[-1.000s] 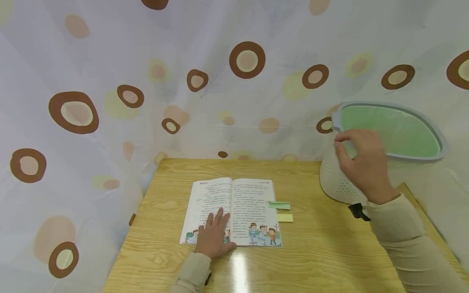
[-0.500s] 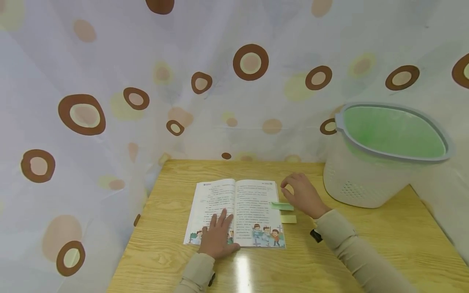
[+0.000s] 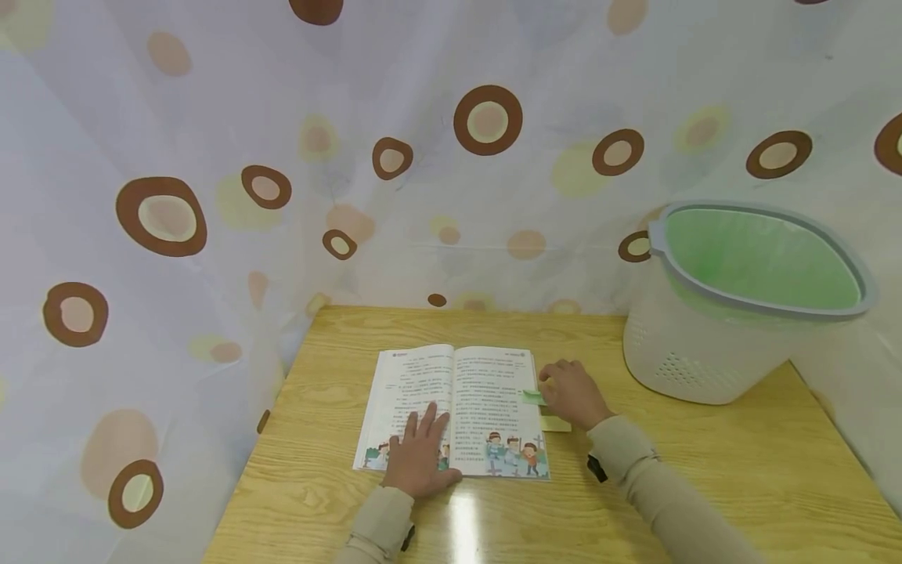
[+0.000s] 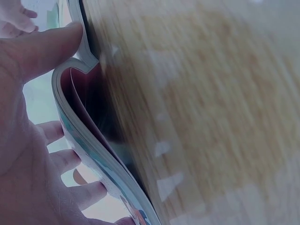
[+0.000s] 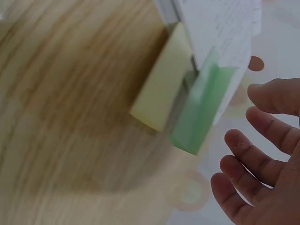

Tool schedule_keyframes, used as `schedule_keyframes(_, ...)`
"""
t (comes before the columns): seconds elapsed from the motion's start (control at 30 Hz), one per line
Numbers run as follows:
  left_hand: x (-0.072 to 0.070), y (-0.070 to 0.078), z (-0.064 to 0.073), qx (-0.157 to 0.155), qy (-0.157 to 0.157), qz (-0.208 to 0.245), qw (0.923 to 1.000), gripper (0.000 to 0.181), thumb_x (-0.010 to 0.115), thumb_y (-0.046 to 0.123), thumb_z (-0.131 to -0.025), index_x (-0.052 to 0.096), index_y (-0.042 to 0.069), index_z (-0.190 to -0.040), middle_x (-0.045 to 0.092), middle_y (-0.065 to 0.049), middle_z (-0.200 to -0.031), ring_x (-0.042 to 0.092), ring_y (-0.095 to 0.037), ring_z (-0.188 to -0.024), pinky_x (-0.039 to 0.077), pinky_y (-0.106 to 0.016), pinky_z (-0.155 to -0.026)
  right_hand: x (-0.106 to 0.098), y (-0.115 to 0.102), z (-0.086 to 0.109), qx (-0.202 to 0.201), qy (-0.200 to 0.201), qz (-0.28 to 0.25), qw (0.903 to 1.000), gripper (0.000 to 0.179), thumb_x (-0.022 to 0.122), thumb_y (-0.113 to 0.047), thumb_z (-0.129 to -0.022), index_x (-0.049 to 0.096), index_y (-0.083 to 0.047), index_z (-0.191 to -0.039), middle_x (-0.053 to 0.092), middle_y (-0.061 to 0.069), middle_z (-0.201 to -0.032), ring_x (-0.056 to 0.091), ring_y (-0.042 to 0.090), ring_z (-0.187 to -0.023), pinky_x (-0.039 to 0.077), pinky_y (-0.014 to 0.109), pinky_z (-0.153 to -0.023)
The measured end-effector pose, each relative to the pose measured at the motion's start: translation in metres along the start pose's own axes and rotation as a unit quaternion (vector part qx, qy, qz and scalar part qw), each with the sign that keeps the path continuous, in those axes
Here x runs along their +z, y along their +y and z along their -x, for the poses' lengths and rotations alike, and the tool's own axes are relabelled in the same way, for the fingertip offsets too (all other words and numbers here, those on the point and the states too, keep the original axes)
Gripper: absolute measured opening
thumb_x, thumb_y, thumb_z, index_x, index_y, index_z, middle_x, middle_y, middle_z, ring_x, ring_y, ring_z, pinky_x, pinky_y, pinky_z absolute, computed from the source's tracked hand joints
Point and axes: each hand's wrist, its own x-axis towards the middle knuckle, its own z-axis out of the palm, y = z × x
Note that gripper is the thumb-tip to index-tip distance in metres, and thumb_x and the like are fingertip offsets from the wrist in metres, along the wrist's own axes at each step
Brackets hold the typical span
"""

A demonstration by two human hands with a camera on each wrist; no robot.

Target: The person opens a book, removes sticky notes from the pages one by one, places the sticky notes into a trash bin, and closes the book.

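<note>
An open book (image 3: 486, 392) with printed text and cartoon children lies flat on the wooden table. Spread over the lower left page is my left hand (image 3: 420, 458), its fingers straight on the paper and its thumb by the bottom of the spine. A green sticky note (image 5: 201, 110) and a yellow sticky note (image 5: 161, 84) stick out from the book's right edge. My right hand (image 3: 574, 393) is beside them, covering part of the green one in the head view. The right wrist view shows its fingers loosely bent, apart from the green note, with nothing between them.
A white laundry basket (image 3: 705, 352) with a grey rim and green inside stands at the table's back right. Behind the wooden table (image 3: 338, 329) hangs a pale sheet (image 3: 423, 70) with brown ring prints, which also runs along the left side.
My right hand has come from in front of the basket, left and down, to the sticky notes at the book's right edge. My left hand stays on the page.
</note>
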Motion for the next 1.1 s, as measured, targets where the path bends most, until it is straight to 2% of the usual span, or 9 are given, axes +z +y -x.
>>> schedule_keyframes(0.23,0.003,0.000,-0.002,0.001,0.007,-0.006,1.0000,0.096,0.076,0.058,-0.076,0.034,0.019,-0.154,0.023,-0.007,-0.167,0.026,-0.043,-0.150,0.036,-0.076,-0.105,0.014,0.002,0.003,0.005,-0.016,0.003,0.9999,0.018,0.064,-0.012,-0.089,0.068,-0.006,-0.105,0.066,0.017,-0.113,0.056,0.041,-0.111,0.052,0.056,-0.087)
schedule_keyframes(0.6,0.004,0.002,-0.002,-0.002,0.004,-0.005,1.0000,0.098,0.076,0.059,-0.075,0.035,0.019,-0.154,0.023,-0.007,-0.167,0.026,-0.044,-0.150,0.035,-0.076,-0.106,0.037,0.006,0.002,-0.002,-0.010,0.074,0.9972,0.018,0.066,-0.015,-0.090,0.069,-0.008,-0.105,0.068,0.013,-0.108,0.060,0.036,-0.102,0.053,0.056,-0.081)
schedule_keyframes(0.87,-0.005,0.005,0.003,-0.001,0.006,0.006,1.0000,0.096,0.077,0.056,-0.076,0.036,0.017,-0.153,0.025,-0.009,-0.166,0.026,-0.045,-0.149,0.035,-0.076,-0.106,0.039,0.002,-0.002,-0.004,-0.014,0.136,0.9906,0.015,0.068,-0.020,-0.092,0.071,-0.013,-0.104,0.069,0.007,-0.107,0.062,0.031,-0.101,0.051,0.059,-0.085)
schedule_keyframes(1.1,-0.005,0.006,0.002,-0.007,0.005,0.001,1.0000,0.095,0.077,0.055,-0.076,0.036,0.017,-0.153,0.025,-0.009,-0.166,0.027,-0.044,-0.150,0.035,-0.075,-0.106,0.041,0.000,-0.005,-0.031,-0.007,0.169,0.9852,0.012,0.067,-0.018,-0.091,0.073,-0.010,-0.098,0.068,0.005,-0.099,0.064,0.029,-0.094,0.053,0.056,-0.086)
